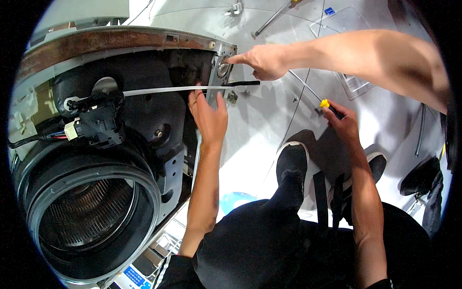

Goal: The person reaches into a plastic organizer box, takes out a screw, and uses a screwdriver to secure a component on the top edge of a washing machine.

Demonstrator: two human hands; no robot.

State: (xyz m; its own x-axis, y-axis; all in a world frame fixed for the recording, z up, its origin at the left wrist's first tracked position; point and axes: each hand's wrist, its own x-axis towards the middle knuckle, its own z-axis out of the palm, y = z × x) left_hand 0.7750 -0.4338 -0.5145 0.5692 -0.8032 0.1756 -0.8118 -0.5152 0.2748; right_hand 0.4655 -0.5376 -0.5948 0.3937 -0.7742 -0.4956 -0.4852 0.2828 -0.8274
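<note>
My left hand (pixel 209 120) is at the opened front of a washing machine, fingers extended and thumb apart. Its fingertips reach a long white strip (pixel 163 89) that runs across the opening and ends in a black tip beyond the frame. Whether they touch the strip or pass behind it, I cannot tell. My right hand (pixel 345 121) is closed on a screwdriver (pixel 325 103) with a yellow and black handle, its shaft slanting up and left. A co-worker's hand (pixel 264 61) points a finger at a round fitting (pixel 223 66) on the machine's metal corner.
The machine's drum opening (pixel 89 212) with its grey rubber seal is at the lower left. Above it sits a black door-lock-like block (pixel 101 125) with wires. On the floor lie another long tool (pixel 272 21), a clear plastic tray (pixel 356 86) and a white plug (pixel 235 8).
</note>
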